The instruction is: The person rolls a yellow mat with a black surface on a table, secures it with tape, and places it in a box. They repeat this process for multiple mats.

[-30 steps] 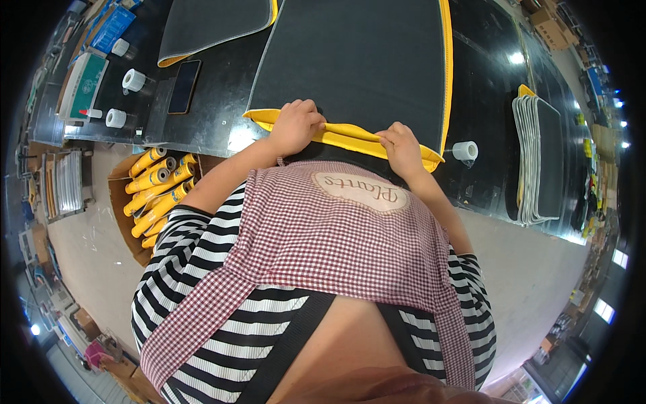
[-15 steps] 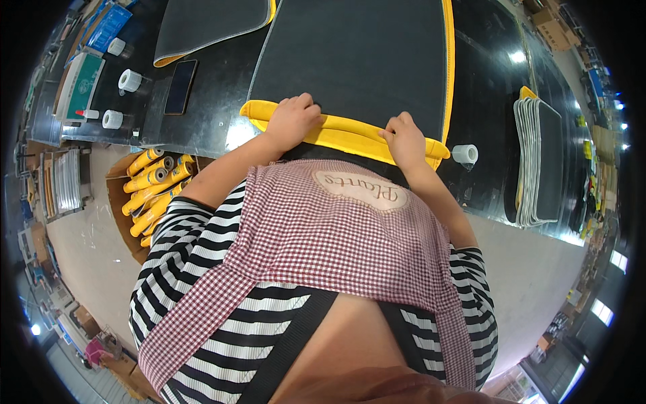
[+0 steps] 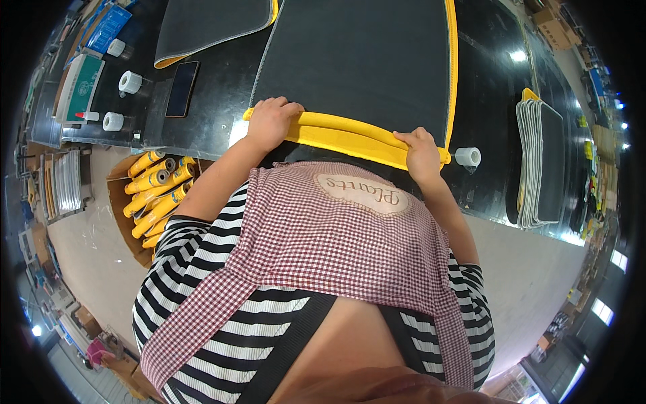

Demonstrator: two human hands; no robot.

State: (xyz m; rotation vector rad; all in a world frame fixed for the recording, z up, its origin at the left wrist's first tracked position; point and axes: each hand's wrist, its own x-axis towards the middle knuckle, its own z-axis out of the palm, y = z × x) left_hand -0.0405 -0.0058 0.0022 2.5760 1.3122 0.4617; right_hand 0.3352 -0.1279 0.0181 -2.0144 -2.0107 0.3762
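Note:
A long mat [image 3: 356,60] lies with its dark grey underside up on the black table. Its near end is turned over, so a yellow rolled edge [image 3: 346,135] runs across in front of my body. My left hand [image 3: 271,124] is closed over the left end of that roll, fingers curled on top. Toward the right end my right hand [image 3: 422,153] grips the same roll, its thumb pointing inward along it. Both palms are hidden from view.
Left on the table [image 3: 222,101] are a phone [image 3: 182,89], several white tape rolls [image 3: 130,82] and a green box [image 3: 79,87]. Another tape roll [image 3: 468,157] sits beside my right hand. Stacked mats [image 3: 538,161] lie farther right. Yellow rolled mats [image 3: 155,195] fill a carton below left.
My hands have spread apart along the roll, the left one outward to its left end and the right one slightly right. The rolled edge looks tighter and more even.

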